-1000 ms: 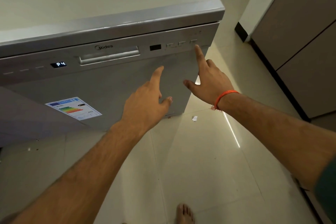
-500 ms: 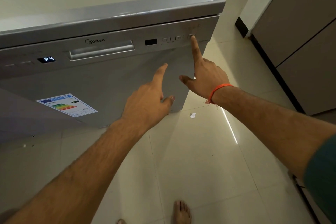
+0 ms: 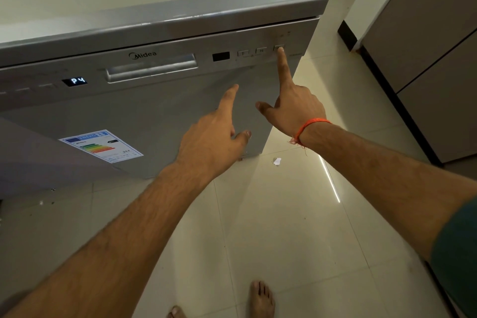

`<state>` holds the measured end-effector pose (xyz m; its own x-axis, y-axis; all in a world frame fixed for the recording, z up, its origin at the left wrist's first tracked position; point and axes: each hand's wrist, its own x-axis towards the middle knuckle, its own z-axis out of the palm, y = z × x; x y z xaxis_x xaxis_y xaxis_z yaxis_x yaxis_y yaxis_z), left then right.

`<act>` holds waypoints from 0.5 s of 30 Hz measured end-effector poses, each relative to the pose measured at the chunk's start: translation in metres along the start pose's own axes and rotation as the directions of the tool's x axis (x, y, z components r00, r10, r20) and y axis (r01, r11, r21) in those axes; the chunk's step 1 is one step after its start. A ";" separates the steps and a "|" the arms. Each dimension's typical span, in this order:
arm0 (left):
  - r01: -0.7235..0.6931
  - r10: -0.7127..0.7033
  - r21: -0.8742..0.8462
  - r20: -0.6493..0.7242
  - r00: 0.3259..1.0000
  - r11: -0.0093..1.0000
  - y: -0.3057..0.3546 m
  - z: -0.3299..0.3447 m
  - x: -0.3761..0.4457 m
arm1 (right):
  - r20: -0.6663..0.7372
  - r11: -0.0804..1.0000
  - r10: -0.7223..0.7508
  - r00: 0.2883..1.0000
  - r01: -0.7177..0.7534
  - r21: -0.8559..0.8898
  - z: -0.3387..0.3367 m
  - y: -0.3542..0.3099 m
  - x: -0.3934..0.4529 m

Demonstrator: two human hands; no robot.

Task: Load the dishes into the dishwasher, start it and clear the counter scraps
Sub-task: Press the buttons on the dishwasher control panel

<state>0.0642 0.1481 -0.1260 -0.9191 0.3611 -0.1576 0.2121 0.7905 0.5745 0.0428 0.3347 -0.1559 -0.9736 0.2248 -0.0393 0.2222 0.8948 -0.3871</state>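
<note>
The silver dishwasher [image 3: 160,113] stands with its door closed, and its small display [image 3: 74,81] reads P4. The straight index finger of my right hand [image 3: 296,108] presses the rightmost button [image 3: 279,46] on the control strip; its other fingers are curled and the thumb sticks out to the left. My left hand [image 3: 214,142] hovers in front of the door below the handle [image 3: 152,70], index finger pointing up, holding nothing. I cannot tell whether it touches the door. No dishes are in view.
An energy label [image 3: 100,146] is stuck on the door's lower left. A small white scrap [image 3: 277,161] lies on the glossy tiled floor by the dishwasher's right corner. Brown cabinets [image 3: 426,64] line the right side. My bare foot [image 3: 260,299] is at the bottom edge.
My right index finger has moved up a little onto the rightmost button. My left hand has stayed in front of the door. The display still reads P4.
</note>
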 end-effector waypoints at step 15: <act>-0.008 0.009 0.010 -0.138 0.990 1.000 -0.033 -0.023 -0.039 | -0.008 0.996 -0.056 0.998 0.055 -0.068 0.001 -0.033 -0.031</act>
<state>0.0854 0.0958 -0.1203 -0.9541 0.2968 -0.0401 0.2227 0.7923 0.5680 0.0653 0.2979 -0.1431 -0.9841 0.1773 -0.0105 0.1710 0.9299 -0.3256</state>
